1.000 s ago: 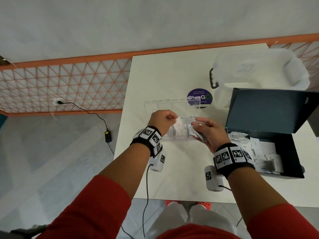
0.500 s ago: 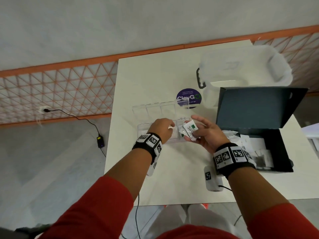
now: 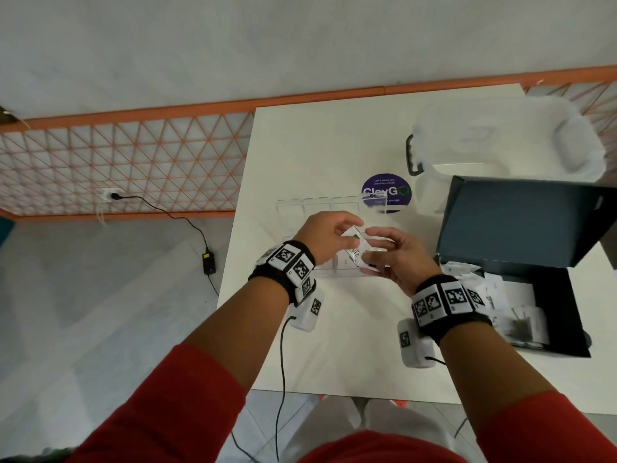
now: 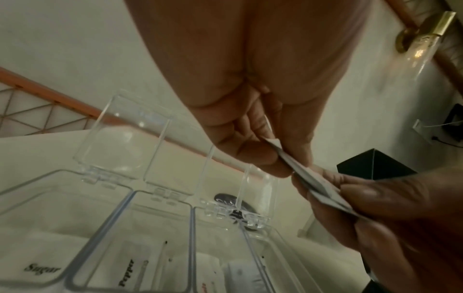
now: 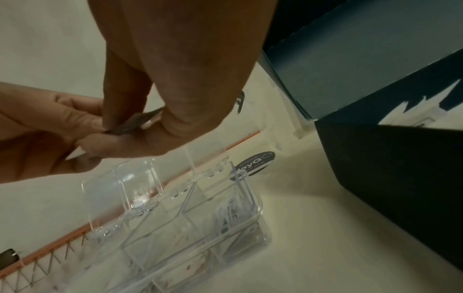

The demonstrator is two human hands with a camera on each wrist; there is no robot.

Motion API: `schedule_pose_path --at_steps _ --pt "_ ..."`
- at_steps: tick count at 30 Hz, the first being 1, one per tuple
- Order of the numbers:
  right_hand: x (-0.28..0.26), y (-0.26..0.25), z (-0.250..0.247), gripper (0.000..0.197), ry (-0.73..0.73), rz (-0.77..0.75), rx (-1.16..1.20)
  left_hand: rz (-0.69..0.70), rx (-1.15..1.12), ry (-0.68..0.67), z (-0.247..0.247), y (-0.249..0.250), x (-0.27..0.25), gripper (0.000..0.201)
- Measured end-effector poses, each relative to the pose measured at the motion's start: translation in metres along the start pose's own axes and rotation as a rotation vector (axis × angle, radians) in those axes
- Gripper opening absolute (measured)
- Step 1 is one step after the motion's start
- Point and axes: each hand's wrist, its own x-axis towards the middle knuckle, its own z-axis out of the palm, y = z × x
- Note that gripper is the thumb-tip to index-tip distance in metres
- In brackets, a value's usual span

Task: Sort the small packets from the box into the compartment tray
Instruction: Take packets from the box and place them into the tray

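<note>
1. A small white packet (image 3: 354, 242) with a green mark sits mid-frame in the head view, pinched from both sides above the clear compartment tray (image 3: 302, 208).
2. The left hand (image 3: 325, 236) grips its left end between thumb and curled fingers.
3. The right hand (image 3: 397, 260) pinches its right end, together with further packets.
4. The open dark box (image 3: 521, 225) stands at right on the white table (image 3: 334, 345).
</note>
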Motion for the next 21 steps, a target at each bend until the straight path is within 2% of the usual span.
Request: schedule_pose_path --at_steps 6,10,14,18,21 --pt "0.001 0.0 -0.014 0.044 0.075 -0.018 0.024 -0.055 0.002 0.133 -0.004 -0.001 0.01 0.017" --pt "0.001 -0.001 -0.026 0.035 0.183 -0.038 0.045 -0.108 -0.077 0.19 0.005 0.002 0.015 0.021" --pt "0.002 -0.005 -0.036 0.028 0.243 -0.029 0.062 -0.111 -0.066 0.175 0.017 0.003 0.019 0.018" --pt "0.005 -0.007 -0.045 0.023 0.249 -0.022 0.033 -0.111 -0.031 0.113 0.029 0.005 0.024 0.043" --pt "0.006 -0.007 -0.05 0.018 0.253 -0.027 -0.005 -0.109 0.036 0.074 0.038 0.005 0.027 0.039"
